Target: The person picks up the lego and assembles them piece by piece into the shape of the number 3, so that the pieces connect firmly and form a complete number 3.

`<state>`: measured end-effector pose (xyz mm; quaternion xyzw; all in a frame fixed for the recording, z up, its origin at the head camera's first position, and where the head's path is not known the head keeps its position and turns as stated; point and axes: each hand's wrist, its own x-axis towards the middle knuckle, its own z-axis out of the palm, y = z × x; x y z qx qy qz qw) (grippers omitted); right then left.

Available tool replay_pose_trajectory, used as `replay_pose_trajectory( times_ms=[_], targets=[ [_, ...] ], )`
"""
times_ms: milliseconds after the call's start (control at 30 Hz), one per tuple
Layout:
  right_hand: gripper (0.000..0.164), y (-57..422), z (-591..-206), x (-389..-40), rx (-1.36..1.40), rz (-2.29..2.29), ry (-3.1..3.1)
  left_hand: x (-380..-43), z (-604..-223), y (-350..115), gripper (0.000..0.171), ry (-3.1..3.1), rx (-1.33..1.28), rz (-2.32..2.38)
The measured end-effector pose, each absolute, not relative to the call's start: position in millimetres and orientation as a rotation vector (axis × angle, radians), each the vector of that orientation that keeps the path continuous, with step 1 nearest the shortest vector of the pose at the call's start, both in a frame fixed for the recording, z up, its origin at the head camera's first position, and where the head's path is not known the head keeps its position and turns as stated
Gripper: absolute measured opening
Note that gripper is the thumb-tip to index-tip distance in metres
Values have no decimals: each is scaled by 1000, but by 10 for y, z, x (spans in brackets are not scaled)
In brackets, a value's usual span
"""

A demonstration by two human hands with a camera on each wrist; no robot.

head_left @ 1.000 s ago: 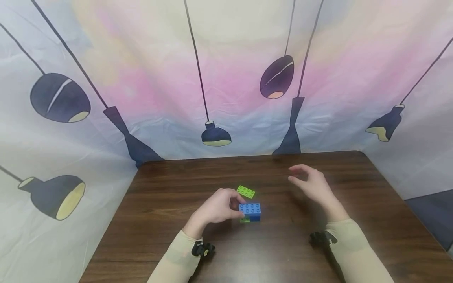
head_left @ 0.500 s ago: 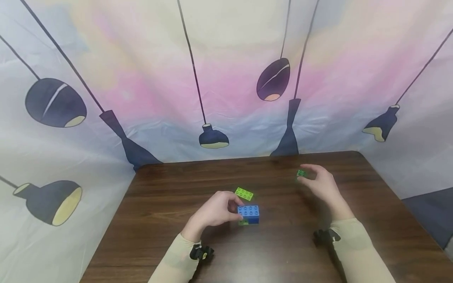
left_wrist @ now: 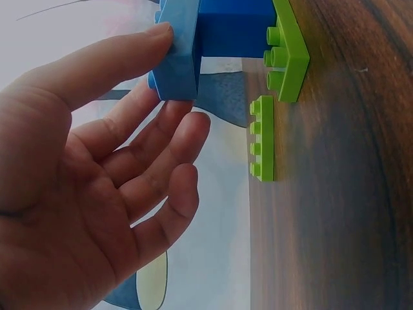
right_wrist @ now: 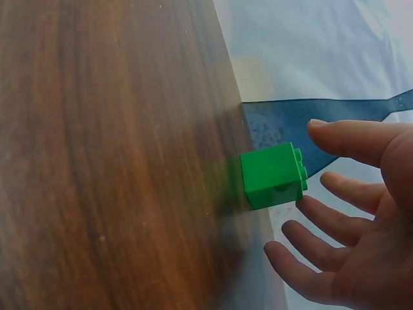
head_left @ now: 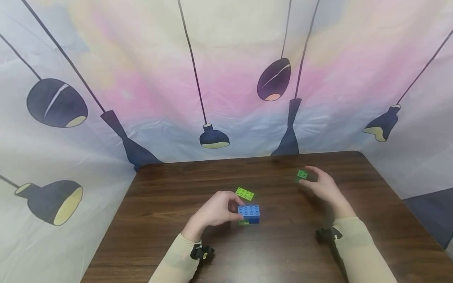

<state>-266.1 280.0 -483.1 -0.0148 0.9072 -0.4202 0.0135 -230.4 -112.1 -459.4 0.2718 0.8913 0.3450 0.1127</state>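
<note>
Near the table's middle, my left hand pinches the near left end of a light blue toy building brick, thumb in front and fingertips behind. In the left wrist view that brick sits on a darker blue brick, which stands on a lime green plate brick. A second, flat lime brick lies just behind the stack. At the back right a small green brick stands studs up on the table. Beside it, my right hand is spread, thumb and fingers apart around its right side and holding nothing.
A dark wooden table carries the bricks. Behind it hangs a pastel cloth printed with dark lamps. Each sleeve has a small black camera strapped at the wrist.
My right hand has drawn back to the right, and the green brick, hidden behind it at first, now shows outside its fingertips. My left hand keeps its hold on the light blue brick.
</note>
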Motion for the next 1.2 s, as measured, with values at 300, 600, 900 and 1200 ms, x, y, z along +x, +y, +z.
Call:
replay_pose_trajectory(
  times_ms=[300,600,900,1200],
  targets=[
    [73,2809,-4900,-2696,-31,-1283,2811,-2313,-4577,-1123,28,2632,798,990],
    [74,2835,-4949,-2703,84,-1288,2764,-2307,-4582,-1121,28,2630,793,982],
    [67,2834,-4964,-2710,135,-1351,2768,-2316,-4581,-1118,28,2633,792,986],
    [61,2803,-4997,-2709,108,-1352,2795,-2311,-4585,-1124,28,2637,797,981]
  ],
)
